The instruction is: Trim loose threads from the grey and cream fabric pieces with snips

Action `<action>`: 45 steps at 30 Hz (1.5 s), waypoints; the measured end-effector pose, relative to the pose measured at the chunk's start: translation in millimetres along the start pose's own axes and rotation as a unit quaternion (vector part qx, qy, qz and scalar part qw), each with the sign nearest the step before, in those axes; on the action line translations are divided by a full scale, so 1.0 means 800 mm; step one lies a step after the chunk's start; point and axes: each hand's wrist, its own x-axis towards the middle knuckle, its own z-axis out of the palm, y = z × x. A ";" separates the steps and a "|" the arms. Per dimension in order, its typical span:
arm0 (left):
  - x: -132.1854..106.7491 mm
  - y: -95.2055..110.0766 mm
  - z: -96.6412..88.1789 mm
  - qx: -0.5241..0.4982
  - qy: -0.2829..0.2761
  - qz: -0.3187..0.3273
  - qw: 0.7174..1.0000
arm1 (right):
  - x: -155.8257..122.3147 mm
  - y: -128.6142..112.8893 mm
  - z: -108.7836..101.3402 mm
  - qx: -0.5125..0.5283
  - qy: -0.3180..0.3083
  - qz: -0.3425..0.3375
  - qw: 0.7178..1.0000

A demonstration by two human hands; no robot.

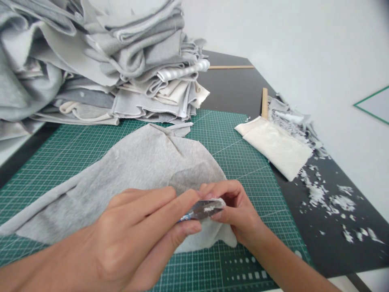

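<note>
Small metal tool (203, 209) sits over the near edge of the grey fabric piece (136, 162), long axis roughly left-to-right, tip toward the right hand (240, 211). Left hand (136, 231) and right hand both pinch it at the fingertips. Fabric lies on the cutting mat (243, 162); folded fabric stack (121, 61) behind, cream cloth (275, 146) and scraps (322, 198) to the right.

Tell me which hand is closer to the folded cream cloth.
Right. The right hand, pinching the small tool, is left of the folded cream cloth and nearer the camera, not touching it; the left hand, gripping the tool, lies farther left.
</note>
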 end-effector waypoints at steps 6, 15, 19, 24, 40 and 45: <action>0.001 0.000 -0.001 0.000 -0.006 0.002 1.000 | 0.000 -0.001 0.001 0.001 0.007 0.005 1.000; 0.004 0.000 0.002 0.002 0.003 0.008 1.000 | 0.001 -0.001 0.000 -0.020 0.008 0.001 1.000; 0.002 0.001 0.002 -0.007 0.008 0.003 1.000 | 0.001 0.000 -0.001 -0.019 0.012 0.001 1.000; 0.005 -0.001 0.001 -0.022 0.011 0.004 1.000 | 0.000 0.000 -0.002 -0.008 0.017 0.007 1.000; 0.021 -0.038 -0.014 -0.147 -0.034 -0.209 0.966 | 0.005 -0.003 0.001 -0.015 0.014 0.008 1.000; 0.014 -0.029 -0.003 -0.281 -0.111 -0.274 0.913 | 0.003 0.000 0.014 -0.081 0.034 0.010 0.996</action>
